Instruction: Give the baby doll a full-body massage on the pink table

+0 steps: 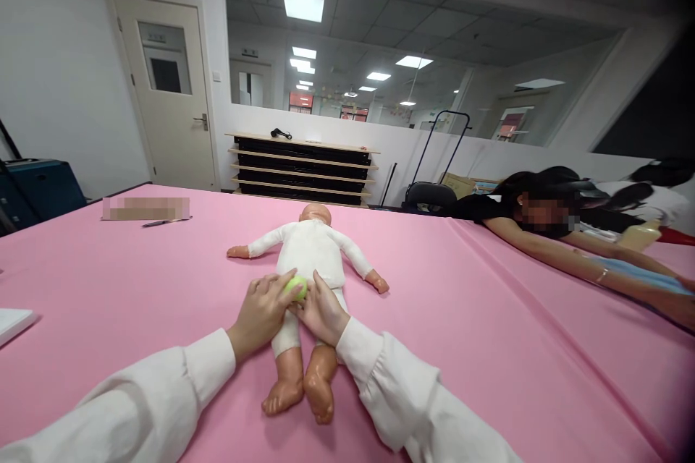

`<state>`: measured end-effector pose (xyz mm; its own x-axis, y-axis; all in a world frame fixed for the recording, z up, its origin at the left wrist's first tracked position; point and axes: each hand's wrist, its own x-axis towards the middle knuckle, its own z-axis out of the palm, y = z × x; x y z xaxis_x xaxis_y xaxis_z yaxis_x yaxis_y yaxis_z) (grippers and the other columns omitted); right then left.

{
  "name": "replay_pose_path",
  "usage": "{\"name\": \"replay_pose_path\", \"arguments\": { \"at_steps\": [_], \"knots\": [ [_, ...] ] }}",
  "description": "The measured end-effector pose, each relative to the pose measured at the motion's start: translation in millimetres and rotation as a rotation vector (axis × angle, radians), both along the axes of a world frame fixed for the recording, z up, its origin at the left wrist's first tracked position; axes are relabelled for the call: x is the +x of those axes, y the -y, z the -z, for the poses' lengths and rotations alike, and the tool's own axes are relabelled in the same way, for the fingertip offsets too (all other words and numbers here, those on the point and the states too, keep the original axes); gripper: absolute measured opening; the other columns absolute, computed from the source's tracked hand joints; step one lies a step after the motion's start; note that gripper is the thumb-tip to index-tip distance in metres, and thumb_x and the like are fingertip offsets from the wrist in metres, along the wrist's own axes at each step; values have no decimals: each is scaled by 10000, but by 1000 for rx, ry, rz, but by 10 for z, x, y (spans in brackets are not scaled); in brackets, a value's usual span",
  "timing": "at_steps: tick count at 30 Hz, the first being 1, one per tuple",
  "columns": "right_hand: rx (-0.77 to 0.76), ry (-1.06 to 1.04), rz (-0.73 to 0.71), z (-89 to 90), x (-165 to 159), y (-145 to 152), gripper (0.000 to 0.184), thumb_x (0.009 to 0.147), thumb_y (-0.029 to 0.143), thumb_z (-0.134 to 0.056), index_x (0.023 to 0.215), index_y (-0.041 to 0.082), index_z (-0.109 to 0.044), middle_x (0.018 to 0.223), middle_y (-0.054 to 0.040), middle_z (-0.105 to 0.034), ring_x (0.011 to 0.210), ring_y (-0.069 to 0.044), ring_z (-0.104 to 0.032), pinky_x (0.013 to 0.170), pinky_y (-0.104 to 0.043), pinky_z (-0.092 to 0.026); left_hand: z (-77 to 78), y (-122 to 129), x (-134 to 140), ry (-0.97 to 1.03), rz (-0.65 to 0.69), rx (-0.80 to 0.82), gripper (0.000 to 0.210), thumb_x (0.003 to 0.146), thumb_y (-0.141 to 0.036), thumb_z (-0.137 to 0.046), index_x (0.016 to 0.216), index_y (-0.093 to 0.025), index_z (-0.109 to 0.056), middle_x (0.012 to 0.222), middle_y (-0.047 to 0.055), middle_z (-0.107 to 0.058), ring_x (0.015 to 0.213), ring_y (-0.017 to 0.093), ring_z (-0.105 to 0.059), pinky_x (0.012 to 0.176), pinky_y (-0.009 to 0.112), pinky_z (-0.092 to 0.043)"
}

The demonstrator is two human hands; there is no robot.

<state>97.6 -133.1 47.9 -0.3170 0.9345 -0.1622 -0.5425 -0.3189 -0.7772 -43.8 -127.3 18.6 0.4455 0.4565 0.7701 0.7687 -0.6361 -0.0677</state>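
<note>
A baby doll [309,249] in a white top and white trousers lies stretched out on the pink-covered table [461,347]. Its bare feet point towards me and both arms are spread. Over its hips, a small yellow-green ball [296,289] sits between my two hands. My left hand [263,307] curls over the ball from the left, with fingers and thumb against it. From the right, my right hand [323,307] cups the ball, its thumb raised. Some right fingers are hidden behind the ball and the left hand.
A pen [166,222] lies at the table's far left, near a blurred-out patch. A white flat object [15,324] is at the left edge. On the right, a person in black [504,224] reaches over the table towards light-blue cloth [641,273], beside a pale bottle [639,237].
</note>
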Motion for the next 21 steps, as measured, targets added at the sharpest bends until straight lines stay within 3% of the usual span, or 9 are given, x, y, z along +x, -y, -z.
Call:
{"name": "replay_pose_path", "arguments": {
  "at_steps": [5,8,12,17,21],
  "knots": [
    [-8,-163,53,128,-34,-169,401,877,424,-315,934,143,-595,945,-67,-628,900,-127,-590,927,-242,-396,-56,-55,150,-172,-8,76,446,829,-107,-438,1194,-342,-539,1292,26,-507,1012,246,-503,812,386,-336],
    [-26,-131,-5,168,17,-176,323,840,360,-387,913,132,-603,922,-66,-629,896,-131,-587,911,-239,-403,32,-80,118,-91,11,132,413,820,-95,-450,1086,-366,-611,1246,13,-546,1028,231,-490,834,387,-330],
    [95,-110,-31,183,41,-154,209,784,232,-454,894,137,-606,913,-55,-637,906,-138,-569,882,-245,-414,134,-100,71,-3,38,181,413,797,-56,-461,1035,-347,-630,1194,26,-578,1000,232,-484,812,392,-329],
    [92,-88,-8,184,41,-136,174,749,195,-537,898,149,-612,944,-41,-644,868,-129,-586,904,-273,-411,154,-122,72,204,74,14,373,793,-78,-450,1093,-274,-549,1168,55,-573,980,240,-475,808,411,-349],
    [63,-72,-20,150,67,-119,223,727,179,-545,926,119,-623,1102,-91,-604,1060,-164,-549,986,-298,-366,164,-181,80,564,-41,-206,538,812,-249,-497,1315,-208,-312,1112,105,-532,1007,261,-473,834,446,-391]
  ]
}}
